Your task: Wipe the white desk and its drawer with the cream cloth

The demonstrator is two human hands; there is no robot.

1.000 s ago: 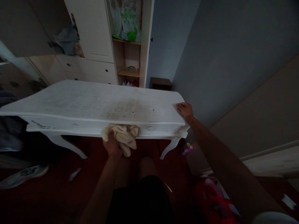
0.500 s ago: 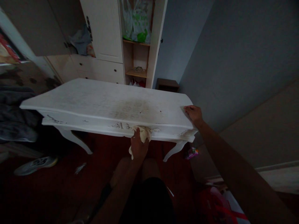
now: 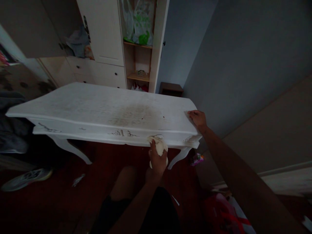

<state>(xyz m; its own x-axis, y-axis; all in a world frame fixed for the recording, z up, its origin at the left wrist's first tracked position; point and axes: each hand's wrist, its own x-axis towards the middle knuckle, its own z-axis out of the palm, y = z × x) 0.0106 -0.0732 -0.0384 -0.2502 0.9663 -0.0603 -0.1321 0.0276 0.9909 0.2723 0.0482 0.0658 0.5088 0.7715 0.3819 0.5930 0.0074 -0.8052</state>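
A white table (image 3: 92,100) with curved legs spans the view, its top smudged dark near the middle. Carved ornaments run along its front face. My left hand (image 3: 157,159) grips a cream cloth (image 3: 160,147) against the front edge, right of the centre ornament. On the right end of the tabletop rests my right hand (image 3: 198,117), its fingers curled together near the edge; whether anything small is in them is hidden.
Behind the table stands a white cabinet (image 3: 104,35) with plastic bags (image 3: 141,24) on a shelf. A shoe (image 3: 26,179) lies on the red floor at left. A red bag (image 3: 219,211) is at lower right, and a grey wall (image 3: 239,55) rises at right.
My left hand and the cloth have moved right along the table's front edge, away from the centre ornament. My right hand stays at the table's right end. The view has shifted slightly.
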